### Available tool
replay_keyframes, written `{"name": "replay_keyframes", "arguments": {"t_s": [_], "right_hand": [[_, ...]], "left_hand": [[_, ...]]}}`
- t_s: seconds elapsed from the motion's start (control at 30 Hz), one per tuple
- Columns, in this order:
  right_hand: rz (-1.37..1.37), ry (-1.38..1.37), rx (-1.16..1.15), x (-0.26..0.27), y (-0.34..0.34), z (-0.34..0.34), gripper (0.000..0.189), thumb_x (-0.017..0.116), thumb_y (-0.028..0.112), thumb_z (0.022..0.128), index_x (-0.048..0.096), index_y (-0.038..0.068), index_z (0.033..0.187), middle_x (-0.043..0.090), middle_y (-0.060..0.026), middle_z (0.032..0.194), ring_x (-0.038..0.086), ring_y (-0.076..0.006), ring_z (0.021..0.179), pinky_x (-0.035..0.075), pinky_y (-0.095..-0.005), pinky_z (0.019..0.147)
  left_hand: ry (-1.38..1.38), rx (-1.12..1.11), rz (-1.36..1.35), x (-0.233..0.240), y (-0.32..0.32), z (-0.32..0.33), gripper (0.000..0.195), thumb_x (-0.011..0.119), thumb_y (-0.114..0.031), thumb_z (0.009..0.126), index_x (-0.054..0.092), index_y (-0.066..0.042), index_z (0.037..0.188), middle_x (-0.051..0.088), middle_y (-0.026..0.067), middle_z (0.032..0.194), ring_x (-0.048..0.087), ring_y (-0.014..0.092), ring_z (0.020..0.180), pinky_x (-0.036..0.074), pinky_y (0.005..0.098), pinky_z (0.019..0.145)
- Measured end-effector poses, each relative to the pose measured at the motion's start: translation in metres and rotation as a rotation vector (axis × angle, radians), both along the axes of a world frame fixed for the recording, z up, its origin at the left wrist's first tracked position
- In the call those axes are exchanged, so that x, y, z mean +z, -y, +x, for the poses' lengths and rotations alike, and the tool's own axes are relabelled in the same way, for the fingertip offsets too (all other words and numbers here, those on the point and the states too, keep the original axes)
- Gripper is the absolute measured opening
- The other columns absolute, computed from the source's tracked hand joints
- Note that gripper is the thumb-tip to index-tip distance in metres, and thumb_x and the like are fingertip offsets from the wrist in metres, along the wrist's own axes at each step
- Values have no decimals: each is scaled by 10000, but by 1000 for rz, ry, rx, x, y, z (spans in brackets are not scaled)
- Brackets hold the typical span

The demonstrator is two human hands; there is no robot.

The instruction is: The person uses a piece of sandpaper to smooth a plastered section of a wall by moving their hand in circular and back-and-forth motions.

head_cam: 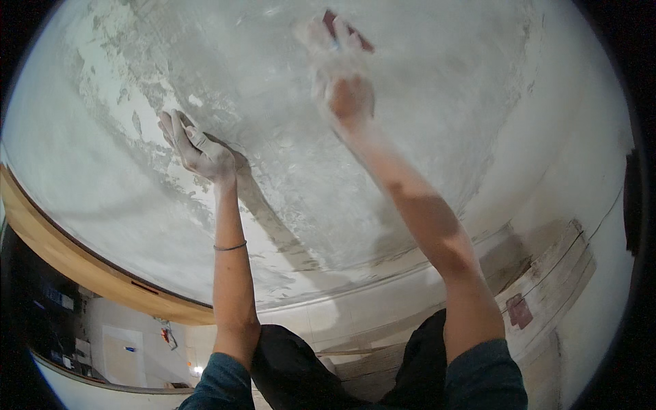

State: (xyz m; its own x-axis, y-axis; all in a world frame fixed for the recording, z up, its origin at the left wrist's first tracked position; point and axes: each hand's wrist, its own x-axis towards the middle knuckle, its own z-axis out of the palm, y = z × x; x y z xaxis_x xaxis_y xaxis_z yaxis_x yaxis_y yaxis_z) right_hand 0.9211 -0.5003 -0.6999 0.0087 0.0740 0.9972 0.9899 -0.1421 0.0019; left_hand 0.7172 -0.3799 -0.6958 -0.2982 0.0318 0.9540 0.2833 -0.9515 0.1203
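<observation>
My right hand [346,66], white with dust and blurred, is up on the patchy grey plaster wall [277,77]. It grips a dark red sheet [367,44] that looks like sandpaper, mostly covered by the fingers. Lower and to the left, my left hand [200,146] is also coated in dust. Its fingers are extended along the wall near a rough, flaking patch [134,123], and nothing is in it. Whether the left palm's edge presses on the plaster cannot be told.
A wooden door frame [92,271] curves along the left, opening onto a room with a pale floor. Below me to the right are worn planks [551,266], with a reddish piece [519,311] lying on them. My knees [292,359] are close to the wall's base.
</observation>
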Motion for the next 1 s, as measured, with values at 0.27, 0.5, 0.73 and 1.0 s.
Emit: {"name": "replay_keyframes", "arguments": {"t_s": [0.27,0.5,0.73,1.0], "right_hand": [[-335,388,322,-95,-2,-6,519,585,81,872,593,126,1389,519,-83,1498,480,-274,1391,444,-393,1125],[189,21,-17,33,23,23,640,607,160,820,500,61,1443,487,-171,1472,536,-371,1189,492,-474,934],[-367,197,187,-86,-8,-54,641,588,127,839,469,30,1462,422,-158,1547,468,-314,1337,450,-409,1062],[-501,375,626,-182,-3,-40,573,539,86,912,481,130,1481,506,-39,1509,504,-176,1358,431,-356,1106]], "left_hand": [[-2,-26,55,5,-1,1,430,391,-191,1061,551,61,1370,484,231,1492,365,383,1455,296,490,1202],[-9,13,45,2,2,-1,419,390,-173,1063,552,70,1364,500,240,1474,367,388,1452,306,487,1193],[-23,-119,74,2,0,3,481,339,-229,1089,473,116,1397,406,277,1520,324,390,1468,406,473,1159],[-21,-118,30,5,9,7,524,334,-275,1088,452,118,1414,395,259,1535,328,385,1464,412,472,1156]]}}
